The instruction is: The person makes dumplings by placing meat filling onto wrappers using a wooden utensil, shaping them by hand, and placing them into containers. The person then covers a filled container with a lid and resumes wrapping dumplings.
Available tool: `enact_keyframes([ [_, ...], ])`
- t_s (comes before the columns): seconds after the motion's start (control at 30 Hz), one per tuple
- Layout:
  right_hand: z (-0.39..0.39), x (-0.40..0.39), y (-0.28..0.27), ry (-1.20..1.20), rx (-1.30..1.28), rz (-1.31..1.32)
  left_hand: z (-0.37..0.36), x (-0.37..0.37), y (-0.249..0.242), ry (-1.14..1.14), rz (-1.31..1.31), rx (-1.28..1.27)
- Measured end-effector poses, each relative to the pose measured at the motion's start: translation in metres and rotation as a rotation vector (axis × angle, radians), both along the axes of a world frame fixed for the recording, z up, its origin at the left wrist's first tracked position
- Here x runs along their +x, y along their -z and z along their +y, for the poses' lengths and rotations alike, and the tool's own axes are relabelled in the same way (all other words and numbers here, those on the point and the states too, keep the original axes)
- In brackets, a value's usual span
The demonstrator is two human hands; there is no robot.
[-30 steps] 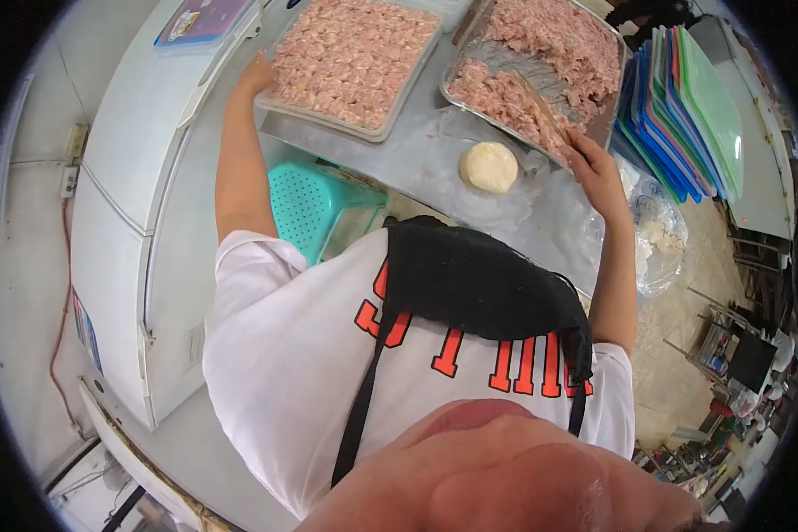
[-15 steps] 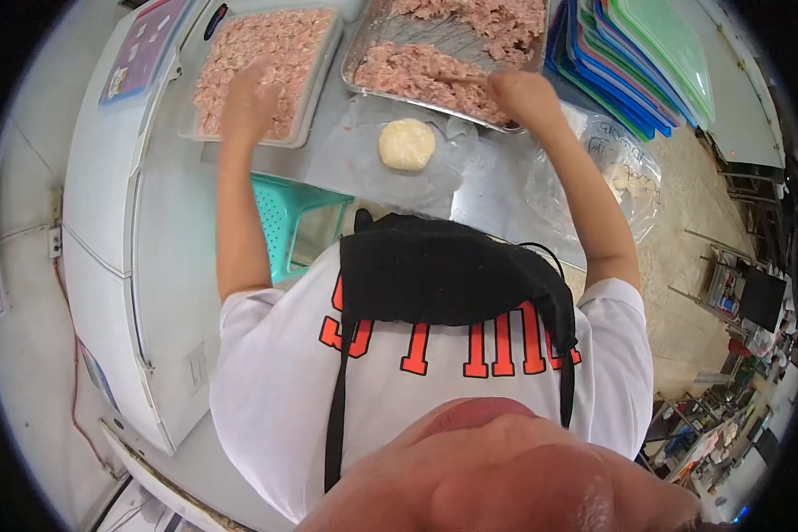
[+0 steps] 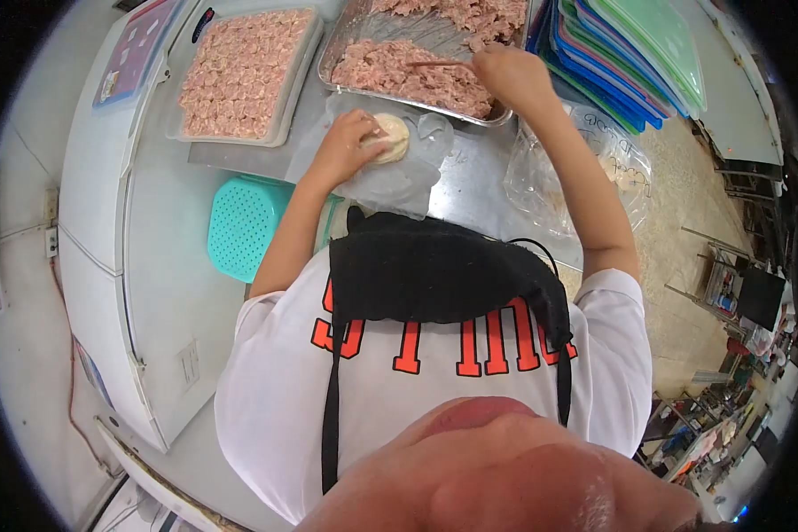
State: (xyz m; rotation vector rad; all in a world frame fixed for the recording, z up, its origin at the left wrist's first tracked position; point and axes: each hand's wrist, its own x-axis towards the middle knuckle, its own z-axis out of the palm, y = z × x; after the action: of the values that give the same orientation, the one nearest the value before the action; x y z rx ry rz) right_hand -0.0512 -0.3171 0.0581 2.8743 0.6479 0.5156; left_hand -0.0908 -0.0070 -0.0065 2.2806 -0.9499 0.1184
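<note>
At the stack of round pale wrappers [image 3: 394, 139] on the metal table, my left hand [image 3: 346, 146] has its fingers bent over the left edge. My right hand [image 3: 512, 78] is closed round a thin brown stick [image 3: 441, 64], whose tip lies over the minced filling [image 3: 399, 75] in the metal tray [image 3: 325, 78]. Left of that tray, a clear plastic container [image 3: 277, 142] holds rows of filled pieces [image 3: 239, 75], packed close together. Clear plastic film [image 3: 390, 191] lies under and around the wrappers.
A plastic bag [image 3: 541, 182] with pale contents lies at the table's right. Behind it are stacked green, blue and red trays or lids [image 3: 634, 62]. A turquoise perforated stool [image 3: 244, 226] stands below the table's left edge. A white appliance [image 3: 173, 293] is at the left.
My left hand has moved right and down from the container to the wrappers. My right hand, still holding the stick, has shifted slightly left and up.
</note>
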Motion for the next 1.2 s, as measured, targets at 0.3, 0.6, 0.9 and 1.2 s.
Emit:
enact_keyframes([
  [0.3,0.029,-0.022,0.028,0.091,0.477,0.517,0.01,0.017,-0.011,-0.058,0.489,-0.256],
  [0.6,0.027,-0.045,-0.011,0.234,0.206,0.46,0.017,0.041,-0.008,-0.151,0.973,-0.867],
  [0.9,0.057,-0.065,0.0,0.327,0.747,0.467,0.008,0.074,-0.014,-0.179,0.966,-1.097],
  [1.2,0.109,-0.046,-0.02,0.331,0.804,0.027,-0.044,0.098,-0.079,0.158,1.476,-1.496],
])
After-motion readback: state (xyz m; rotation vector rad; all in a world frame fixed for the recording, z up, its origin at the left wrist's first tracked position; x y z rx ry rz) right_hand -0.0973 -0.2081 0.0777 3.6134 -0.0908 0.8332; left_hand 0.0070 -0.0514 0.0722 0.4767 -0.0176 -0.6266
